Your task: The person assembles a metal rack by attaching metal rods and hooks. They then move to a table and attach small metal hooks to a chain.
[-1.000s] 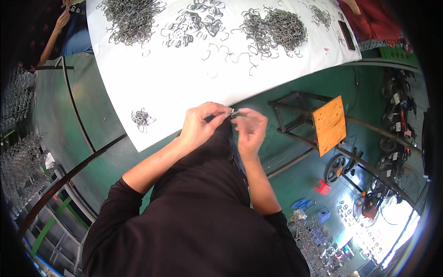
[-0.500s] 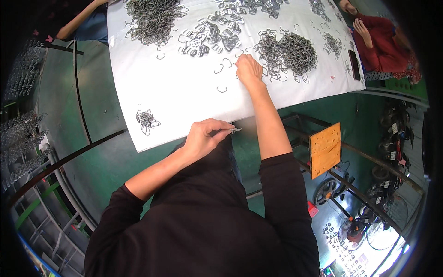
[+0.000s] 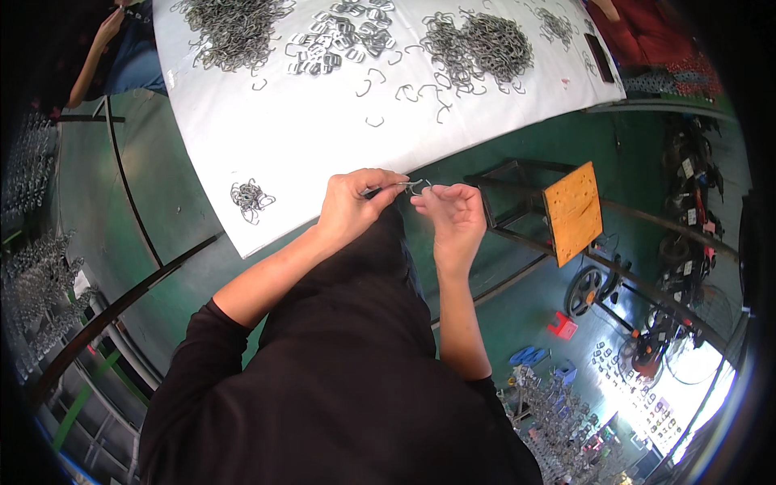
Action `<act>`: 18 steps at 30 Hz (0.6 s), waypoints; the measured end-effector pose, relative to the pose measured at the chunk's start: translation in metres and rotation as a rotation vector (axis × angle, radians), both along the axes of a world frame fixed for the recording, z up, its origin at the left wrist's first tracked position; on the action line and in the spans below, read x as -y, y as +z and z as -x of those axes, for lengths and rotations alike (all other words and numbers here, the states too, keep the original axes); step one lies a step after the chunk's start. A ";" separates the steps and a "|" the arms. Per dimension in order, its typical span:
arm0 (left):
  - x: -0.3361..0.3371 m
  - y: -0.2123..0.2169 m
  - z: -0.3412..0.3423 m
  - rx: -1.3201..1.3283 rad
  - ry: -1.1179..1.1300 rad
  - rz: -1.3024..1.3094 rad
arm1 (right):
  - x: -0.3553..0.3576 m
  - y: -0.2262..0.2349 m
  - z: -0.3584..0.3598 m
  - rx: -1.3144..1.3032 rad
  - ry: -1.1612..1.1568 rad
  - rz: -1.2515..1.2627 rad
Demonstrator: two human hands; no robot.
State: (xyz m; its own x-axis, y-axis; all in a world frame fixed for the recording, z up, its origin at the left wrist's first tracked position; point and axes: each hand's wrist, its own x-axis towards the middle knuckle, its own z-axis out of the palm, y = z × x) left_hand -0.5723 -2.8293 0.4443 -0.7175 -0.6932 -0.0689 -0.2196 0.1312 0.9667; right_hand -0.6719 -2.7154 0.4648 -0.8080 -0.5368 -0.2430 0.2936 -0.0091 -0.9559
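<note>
Just off the near edge of the white-covered table (image 3: 214, 145), my left hand (image 3: 349, 206) pinches a small flat metal buckle (image 3: 411, 184), mostly hidden by the fingers. Close against it, my right hand (image 3: 457, 226) holds a bent wire clip (image 3: 423, 186) between thumb and fingertips, its other fingers loosely curled. The two metal pieces meet or nearly meet; I cannot tell whether they are joined. Loose wire clips (image 3: 374, 123) lie beyond my hands, in front of a heap of wire clips (image 3: 497, 50) and a spread of flat metal buckles (image 3: 339, 39).
A large dark metal heap (image 3: 234, 32) lies at the far left, a small cluster (image 3: 249, 200) at the near left corner. A phone (image 3: 598, 58) rests by the right edge. Other people's arm (image 3: 101, 40) and red sleeve (image 3: 634, 32) flank the table. A wooden-topped stool (image 3: 575, 212) stands right.
My right hand has come back from the loose clips on the table to my left hand, now with a wire clip in it. The view has shifted; my left hand still pinches the buckle.
</note>
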 end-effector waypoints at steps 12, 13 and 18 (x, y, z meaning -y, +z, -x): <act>0.052 -0.033 0.011 -0.211 -0.184 0.361 | 0.000 -0.017 -0.010 -0.332 -0.131 0.154; 0.074 -0.044 0.020 -0.130 -0.092 0.516 | -0.001 -0.018 -0.010 -0.342 -0.126 0.153; 0.170 -0.092 0.069 0.228 0.047 1.010 | -0.004 -0.024 -0.003 -0.362 -0.085 0.129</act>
State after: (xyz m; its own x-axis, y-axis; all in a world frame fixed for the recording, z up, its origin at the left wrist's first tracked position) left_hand -0.6410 -2.9996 0.3522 -0.7312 -0.5306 0.4287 -0.4096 0.8441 0.3460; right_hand -0.6686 -2.7112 0.4411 -0.8717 -0.4722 0.1310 -0.0693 -0.1457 -0.9869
